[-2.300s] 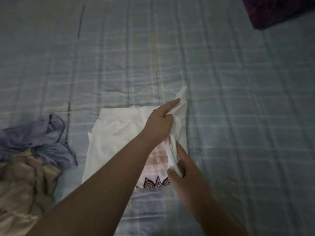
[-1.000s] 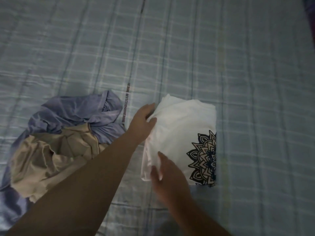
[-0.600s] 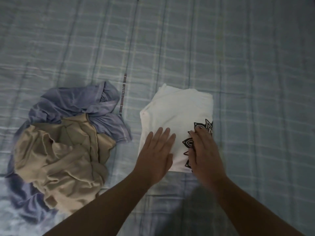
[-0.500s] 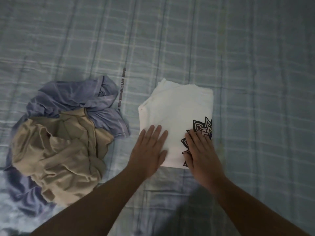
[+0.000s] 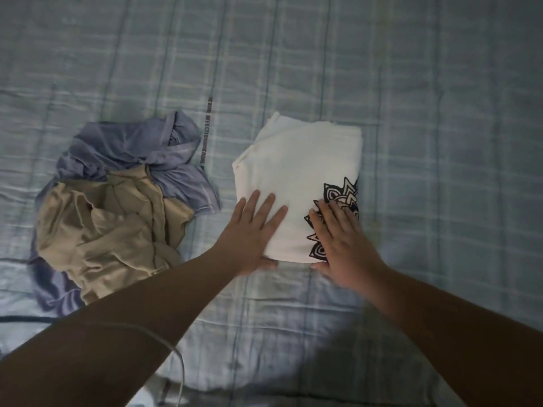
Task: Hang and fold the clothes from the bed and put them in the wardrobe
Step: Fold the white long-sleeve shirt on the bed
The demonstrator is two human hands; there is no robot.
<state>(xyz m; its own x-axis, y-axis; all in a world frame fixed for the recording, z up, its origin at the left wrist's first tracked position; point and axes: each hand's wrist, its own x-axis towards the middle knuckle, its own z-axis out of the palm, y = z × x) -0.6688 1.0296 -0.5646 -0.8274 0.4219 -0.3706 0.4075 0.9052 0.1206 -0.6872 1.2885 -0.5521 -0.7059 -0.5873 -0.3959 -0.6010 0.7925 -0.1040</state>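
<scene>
On the checked bedspread (image 5: 411, 83) lies the folded white shirt (image 5: 296, 171), with the left hand (image 5: 249, 230) and right hand (image 5: 340, 239) flat on its near edge, fingers straight and slightly spread. If it is lifted carelessly, the folds could slip open. Beside it, the lilac garment (image 5: 132, 148) and beige garment (image 5: 108, 224) remain crumpled.

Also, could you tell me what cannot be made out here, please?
Head view: the right hand covers part of the white shirt's black print.
Head view: the beige garment hides much of the purple garment beneath.
Head view: the wardrobe lies outside the frame.
</scene>
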